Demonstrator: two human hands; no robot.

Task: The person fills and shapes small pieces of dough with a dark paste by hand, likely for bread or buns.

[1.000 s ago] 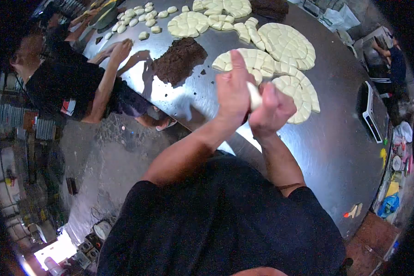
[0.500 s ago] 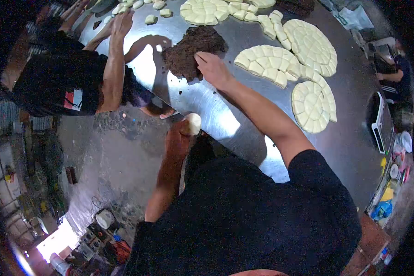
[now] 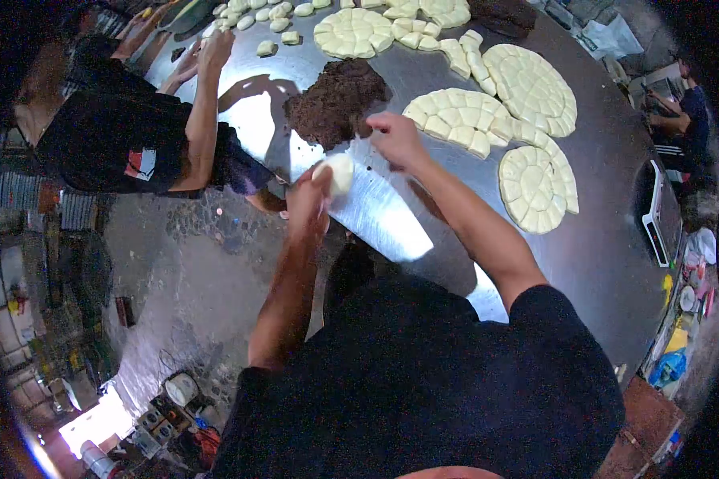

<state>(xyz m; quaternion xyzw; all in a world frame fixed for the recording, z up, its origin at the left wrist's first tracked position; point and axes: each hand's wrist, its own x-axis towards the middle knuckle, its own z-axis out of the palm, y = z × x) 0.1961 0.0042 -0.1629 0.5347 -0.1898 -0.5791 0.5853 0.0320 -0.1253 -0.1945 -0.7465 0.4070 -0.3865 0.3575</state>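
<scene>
My left hand (image 3: 307, 201) grips a flattened round of pale dough (image 3: 341, 174) over the table's near edge. My right hand (image 3: 397, 142) is just right of a heap of dark brown crumbly filling (image 3: 335, 100), apart from it, with its fingers curled together. Whatever may be between those fingertips is hidden from me. Dark crumbs lie on the metal near the heap. Beyond my right hand sits a part-round of cut dough pieces (image 3: 455, 116), and a smaller cut round (image 3: 535, 185) lies to the right.
A co-worker in a dark shirt (image 3: 108, 140) stands at left, hands over the metal table (image 3: 607, 239). Small dough balls (image 3: 280, 24) sit at the far side, near more cut dough rounds (image 3: 531, 88). A second dark mass (image 3: 503, 16) lies at the back. Another person (image 3: 683, 120) is far right.
My right hand has come off the dark filling and moved toward me and right. My left hand has raised the dough round up toward the table and heap.
</scene>
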